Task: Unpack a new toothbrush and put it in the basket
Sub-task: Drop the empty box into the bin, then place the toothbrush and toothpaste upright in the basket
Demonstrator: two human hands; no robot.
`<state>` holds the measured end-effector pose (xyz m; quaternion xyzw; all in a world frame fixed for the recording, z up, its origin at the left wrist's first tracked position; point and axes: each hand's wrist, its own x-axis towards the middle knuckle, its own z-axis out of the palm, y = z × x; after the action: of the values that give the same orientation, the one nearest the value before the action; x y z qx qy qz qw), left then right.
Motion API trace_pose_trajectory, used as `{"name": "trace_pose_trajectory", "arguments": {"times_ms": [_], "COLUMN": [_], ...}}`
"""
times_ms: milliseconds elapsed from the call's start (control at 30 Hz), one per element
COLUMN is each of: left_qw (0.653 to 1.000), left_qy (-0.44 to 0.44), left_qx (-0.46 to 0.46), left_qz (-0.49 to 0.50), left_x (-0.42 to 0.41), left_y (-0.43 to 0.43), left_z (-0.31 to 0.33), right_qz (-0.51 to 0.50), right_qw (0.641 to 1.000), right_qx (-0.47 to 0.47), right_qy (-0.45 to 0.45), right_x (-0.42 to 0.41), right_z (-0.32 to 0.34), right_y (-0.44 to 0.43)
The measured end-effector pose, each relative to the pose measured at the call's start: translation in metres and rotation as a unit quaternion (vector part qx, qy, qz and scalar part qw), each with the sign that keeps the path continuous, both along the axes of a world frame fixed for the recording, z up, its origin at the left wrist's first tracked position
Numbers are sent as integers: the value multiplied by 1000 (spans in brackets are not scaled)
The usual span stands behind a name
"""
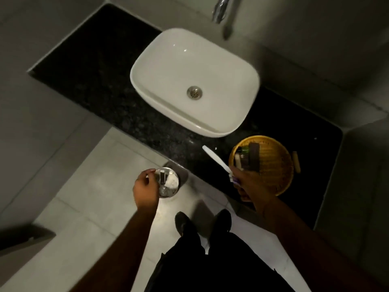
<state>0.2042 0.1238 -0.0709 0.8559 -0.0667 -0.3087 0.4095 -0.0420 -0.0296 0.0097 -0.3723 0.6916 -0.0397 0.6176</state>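
Observation:
My right hand grips a white toothbrush by its lower end, and the long white part points up and left over the dark counter. The hand is over the near left rim of a round yellow woven basket, which stands on the counter to the right of the sink and holds several small dark toiletry items. My left hand is lower, over the floor, pinching a small white scrap at the rim of a small round metal bin. What the scrap is I cannot tell.
A white vessel sink sits mid-counter on black granite, with a chrome tap above it. A small tan object lies right of the basket. My dark shoes stand on the pale tiled floor.

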Motion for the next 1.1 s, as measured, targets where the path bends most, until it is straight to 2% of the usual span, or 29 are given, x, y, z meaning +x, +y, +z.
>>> {"name": "trace_pose_trajectory", "arguments": {"times_ms": [67,100,133,167,233,300,333,400,467,500,533,567,633,700,833,900,1100], "left_qw": [988,970,938,893,785,696,671,638,595,585,594,628,715,761,798,829,906], "left_qy": [-108,-176,-245,-304,-374,-393,-373,-329,-350,-362,-352,-309,-161,-55,2,38,208], "left_qx": [-95,-139,-181,-218,-231,-178,-141,-73,-54,-57,-67,-75,-47,-1,34,45,64], "left_qz": [-50,-97,-164,-251,-436,-573,-625,-693,-721,-724,-720,-710,-679,-647,-602,-557,-363], "left_x": [-20,-30,-40,-51,-74,-98,-110,-131,-147,-155,-163,-170,-182,-192,-209,-216,-233], "left_y": [-16,-27,-38,-51,-75,-98,-107,-121,-130,-134,-138,-140,-141,-141,-141,-148,-181], "left_z": [41,61,78,92,112,121,122,120,116,114,111,107,100,90,65,58,58], "right_qz": [11,11,13,16,37,59,68,86,108,124,141,153,149,118,23,-36,-123], "right_qw": [999,996,993,989,984,981,980,979,981,981,981,981,984,990,1000,999,983], "right_qx": [-51,-81,-110,-135,-164,-173,-179,-179,-156,-139,-123,-112,-92,-68,3,18,-3], "right_qy": [14,26,39,49,64,62,57,52,52,51,51,48,38,29,18,7,-137], "right_x": [-9,-16,-23,-31,-49,-66,-75,-91,-104,-111,-118,-124,-136,-147,-159,-161,-153], "right_z": [9,14,16,19,22,24,25,29,36,39,40,42,42,42,34,29,13], "right_y": [-1,-1,-2,-4,-8,-14,-18,-26,-36,-41,-46,-50,-57,-61,-61,-63,-78]}}
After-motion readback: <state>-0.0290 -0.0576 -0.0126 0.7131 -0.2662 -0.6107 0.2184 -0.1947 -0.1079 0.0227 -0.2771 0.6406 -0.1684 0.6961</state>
